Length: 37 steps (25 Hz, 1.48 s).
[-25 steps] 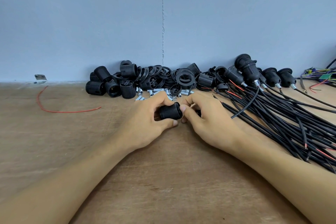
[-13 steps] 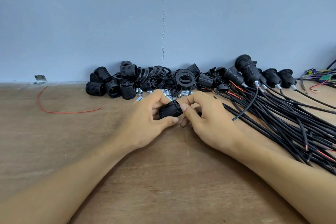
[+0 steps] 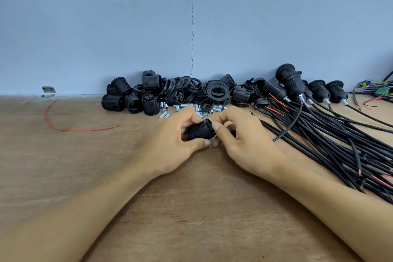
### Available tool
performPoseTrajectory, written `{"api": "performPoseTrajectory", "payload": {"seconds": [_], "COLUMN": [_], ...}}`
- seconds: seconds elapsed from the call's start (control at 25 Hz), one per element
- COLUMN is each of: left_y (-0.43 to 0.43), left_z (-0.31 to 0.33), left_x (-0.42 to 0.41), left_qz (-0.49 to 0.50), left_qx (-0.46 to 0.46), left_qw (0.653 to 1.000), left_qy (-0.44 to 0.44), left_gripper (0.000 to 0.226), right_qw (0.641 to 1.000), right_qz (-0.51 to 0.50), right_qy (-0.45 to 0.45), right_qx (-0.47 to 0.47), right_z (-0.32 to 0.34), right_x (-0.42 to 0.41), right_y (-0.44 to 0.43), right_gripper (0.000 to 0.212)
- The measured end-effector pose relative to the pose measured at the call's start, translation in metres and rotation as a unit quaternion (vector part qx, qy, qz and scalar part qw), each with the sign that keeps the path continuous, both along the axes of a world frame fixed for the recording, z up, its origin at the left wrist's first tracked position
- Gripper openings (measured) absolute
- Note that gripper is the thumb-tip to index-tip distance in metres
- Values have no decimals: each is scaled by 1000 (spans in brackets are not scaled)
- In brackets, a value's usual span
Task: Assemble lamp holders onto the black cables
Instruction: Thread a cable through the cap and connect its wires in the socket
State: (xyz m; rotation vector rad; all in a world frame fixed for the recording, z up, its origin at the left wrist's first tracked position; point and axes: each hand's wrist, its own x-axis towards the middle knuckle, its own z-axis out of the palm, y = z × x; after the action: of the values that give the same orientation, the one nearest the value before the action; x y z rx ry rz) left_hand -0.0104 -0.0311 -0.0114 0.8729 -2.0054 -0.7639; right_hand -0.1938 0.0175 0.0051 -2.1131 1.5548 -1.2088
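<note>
Gripping the ribbed lamp holder (image 3: 201, 132), the left hand (image 3: 170, 147) wraps it; right hand (image 3: 240, 144) pinches its end.

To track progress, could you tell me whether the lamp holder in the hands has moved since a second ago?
Yes, slightly: the lamp holder has tilted, its right end raised toward the silver tubes.

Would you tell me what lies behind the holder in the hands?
Scattered silver tubes, then a heap of black holder parts against the wall; the left hand and right hand cover the table nearest the holder.
</note>
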Motion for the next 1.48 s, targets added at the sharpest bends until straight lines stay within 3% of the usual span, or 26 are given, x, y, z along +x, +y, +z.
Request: {"api": "performPoseTrajectory", "payload": {"seconds": [0.16,0.44,0.68,0.84,1.48], "left_y": [-1,-7,-9,-11,-9], "left_z": [0,-2,-2,-5,-7], "left_x": [1,6,7,6,3], "left_qz": [1,-33,-59,-68,22], "left_qx": [7,59,70,72,-41], "left_qw": [1000,998,996,995,999], "left_qy": [6,17,13,10,-13], "left_gripper": [37,41,59,49,44], "right_qw": [1000,994,997,999,1000], "right_qz": [6,25,41,38,16], "right_qy": [-2,-92,-60,1,8], "right_qx": [3,51,34,-11,-21], "right_z": [0,2,0,0,0], "right_x": [0,-3,-1,0,1], "right_y": [0,2,3,3,3], "right_gripper": [10,11,7,7,12]}}
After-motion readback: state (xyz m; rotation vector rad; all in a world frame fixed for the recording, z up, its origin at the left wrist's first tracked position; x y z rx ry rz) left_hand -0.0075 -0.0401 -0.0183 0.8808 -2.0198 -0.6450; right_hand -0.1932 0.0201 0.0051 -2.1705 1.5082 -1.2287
